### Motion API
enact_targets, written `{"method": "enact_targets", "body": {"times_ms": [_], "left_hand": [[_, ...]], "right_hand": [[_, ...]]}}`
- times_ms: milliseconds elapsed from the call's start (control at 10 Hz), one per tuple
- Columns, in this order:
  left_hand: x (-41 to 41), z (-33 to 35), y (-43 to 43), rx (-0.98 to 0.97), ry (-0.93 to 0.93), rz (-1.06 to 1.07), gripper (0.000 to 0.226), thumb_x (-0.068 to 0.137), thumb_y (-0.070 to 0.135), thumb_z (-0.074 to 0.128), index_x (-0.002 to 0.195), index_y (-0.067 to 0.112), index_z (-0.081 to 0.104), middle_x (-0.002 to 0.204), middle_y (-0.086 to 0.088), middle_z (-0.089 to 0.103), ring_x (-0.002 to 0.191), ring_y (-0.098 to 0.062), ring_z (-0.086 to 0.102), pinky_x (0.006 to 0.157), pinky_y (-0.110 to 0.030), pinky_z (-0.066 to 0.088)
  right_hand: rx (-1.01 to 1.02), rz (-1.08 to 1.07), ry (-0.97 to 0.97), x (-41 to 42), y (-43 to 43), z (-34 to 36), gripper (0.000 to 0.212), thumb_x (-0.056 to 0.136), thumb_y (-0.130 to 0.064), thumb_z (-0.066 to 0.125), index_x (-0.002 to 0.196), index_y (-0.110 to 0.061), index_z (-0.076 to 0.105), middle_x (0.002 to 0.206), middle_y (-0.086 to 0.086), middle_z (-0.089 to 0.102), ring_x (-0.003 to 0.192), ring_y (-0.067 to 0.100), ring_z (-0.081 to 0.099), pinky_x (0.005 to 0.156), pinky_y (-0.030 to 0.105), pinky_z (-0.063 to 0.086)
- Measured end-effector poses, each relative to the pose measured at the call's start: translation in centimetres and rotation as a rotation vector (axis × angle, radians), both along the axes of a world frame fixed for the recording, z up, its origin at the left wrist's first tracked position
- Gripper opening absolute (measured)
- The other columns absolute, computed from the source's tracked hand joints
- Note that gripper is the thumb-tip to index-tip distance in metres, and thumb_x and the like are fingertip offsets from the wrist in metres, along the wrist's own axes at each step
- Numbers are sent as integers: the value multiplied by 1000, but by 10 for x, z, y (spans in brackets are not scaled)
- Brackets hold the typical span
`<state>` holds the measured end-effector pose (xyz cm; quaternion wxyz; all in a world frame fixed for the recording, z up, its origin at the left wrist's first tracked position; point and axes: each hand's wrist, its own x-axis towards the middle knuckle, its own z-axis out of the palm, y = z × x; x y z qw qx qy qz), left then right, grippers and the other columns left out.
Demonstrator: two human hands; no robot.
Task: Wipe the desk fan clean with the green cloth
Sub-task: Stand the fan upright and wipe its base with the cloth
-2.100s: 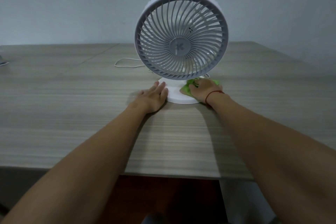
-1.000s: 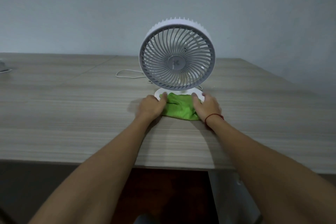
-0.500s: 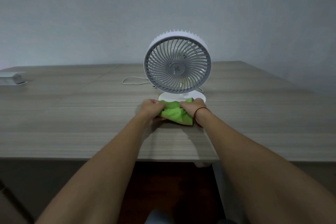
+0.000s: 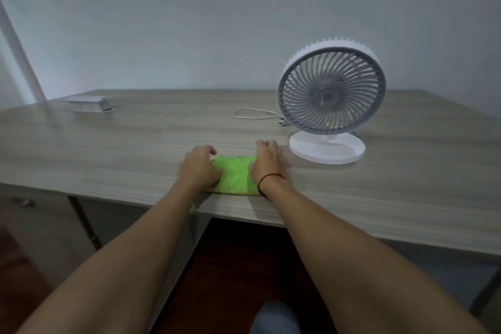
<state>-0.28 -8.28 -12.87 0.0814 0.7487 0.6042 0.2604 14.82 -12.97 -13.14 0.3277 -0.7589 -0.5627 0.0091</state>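
The fuzzy green cloth [image 4: 235, 175] lies on the wooden surface [image 4: 393, 187], left of the white round desk fan [image 4: 331, 91]. Its ends are hidden: the left hand [image 4: 199, 168] grasps one, the right hand [image 4: 267, 161] presses flat. Behind lie a white cable [image 4: 254, 114] and a blurred grey box [image 4: 86, 104].

You have a single view, worn on your head; it faces forward and down over the table [image 4: 108, 149] toward the wall [image 4: 189, 22]; your left hand [image 4: 199, 168], right hand [image 4: 267, 163] and the green cloth [image 4: 234, 175] sit mid-frame, near you; the desk fan [image 4: 331, 91] stands farther off, right of centre.
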Motion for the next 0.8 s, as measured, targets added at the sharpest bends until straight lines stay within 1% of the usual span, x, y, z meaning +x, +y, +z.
{"method": "enact_targets", "body": {"times_ms": [100,200,300,400,500,600,700,800], "left_hand": [[14,3,-5,-72,37,-238,47,92,20,52,138,13,48,150,-11,43,138,-25,41,113,-31,31],[23,-9,-3,-240,197,-313,49,102,24,33,148,5,31,158,-17,26,147,-28,23,117,-32,20],[26,-12,3,-253,269,-307,52,104,24,24,151,3,18,162,-14,12,151,-28,9,121,-34,11],[28,-9,10,-229,314,-288,52,103,25,22,151,5,22,162,-11,16,150,-24,12,122,-39,14],[35,-5,6,-150,254,-296,51,102,28,27,150,10,28,160,-9,24,149,-23,20,121,-38,17],[59,8,-7,-69,150,-328,49,101,32,35,145,13,40,153,-10,39,142,-24,36,116,-33,26],[93,12,-24,-99,129,-355,44,97,38,38,127,15,62,138,-14,57,128,-29,51,107,-36,39],[139,10,-45,-134,151,-429,46,97,40,35,112,8,65,127,-19,62,118,-32,57,101,-38,44]], "right_hand": [[-205,163,-71,0,5,-6,38,93,-29,48,122,-6,55,135,16,53,124,34,50,101,38,41],[-335,223,-122,0,13,-17,44,98,-30,34,127,0,52,138,19,51,129,32,47,107,38,36],[-344,180,-163,-2,22,-21,49,99,-28,26,137,-1,42,147,15,42,138,27,35,115,40,25],[-356,160,-157,-4,24,-14,52,100,-29,24,141,-2,37,152,13,35,143,25,29,118,40,21],[-278,150,-86,10,14,0,46,99,-28,28,134,-5,46,147,14,42,137,29,38,113,40,30],[-222,109,-34,48,-9,15,43,95,-30,32,116,-8,61,128,17,60,117,34,55,101,40,44],[-199,28,-24,94,-45,22,44,95,-35,36,112,-6,64,123,17,63,113,35,57,99,41,45],[-202,-76,-26,140,-83,25,43,95,-37,39,115,-8,64,128,15,61,117,34,55,102,40,44]]}}
